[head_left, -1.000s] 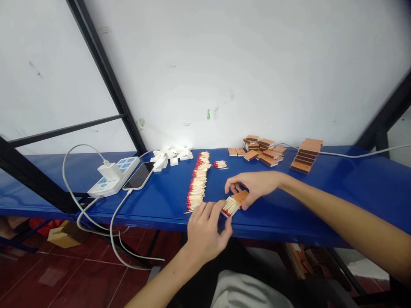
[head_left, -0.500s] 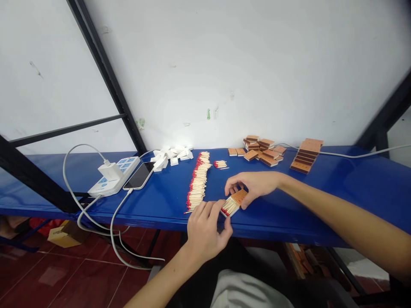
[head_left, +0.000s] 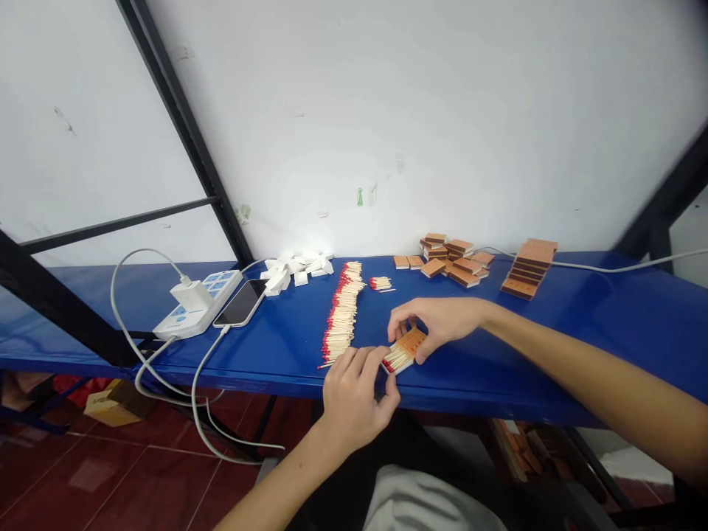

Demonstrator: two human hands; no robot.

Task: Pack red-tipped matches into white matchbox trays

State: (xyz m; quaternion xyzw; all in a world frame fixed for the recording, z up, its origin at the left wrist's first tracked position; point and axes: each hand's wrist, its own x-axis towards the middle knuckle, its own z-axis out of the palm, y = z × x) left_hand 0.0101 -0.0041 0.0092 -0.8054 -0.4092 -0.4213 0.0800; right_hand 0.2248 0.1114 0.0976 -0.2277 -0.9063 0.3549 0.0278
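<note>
Near the front edge of the blue table, both my hands hold one matchbox (head_left: pixel 411 342). My right hand (head_left: pixel 436 324) grips its brown sleeve between thumb and fingers. At the near end, my left hand (head_left: pixel 357 394) pinches the white tray, which is partly out of the sleeve. Red-headed matches (head_left: pixel 397 357) lie in the tray, heads toward my left hand. Just beyond my left hand runs a long row of loose matches (head_left: pixel 343 313). A small bunch of matches (head_left: pixel 380 283) lies right of the row's far end.
White trays (head_left: pixel 293 267) are heaped at the back left, beside a phone (head_left: pixel 240 303) and a power strip (head_left: pixel 193 304) with cables. Several matchboxes (head_left: pixel 462 267) are piled at the back; a leaning stack of sleeves (head_left: pixel 529 269) stands right on the blue table (head_left: pixel 602 332).
The brown sleeve sits slightly nearer my left hand, covering a little more of the matches. Both hands keep almost the same place.
</note>
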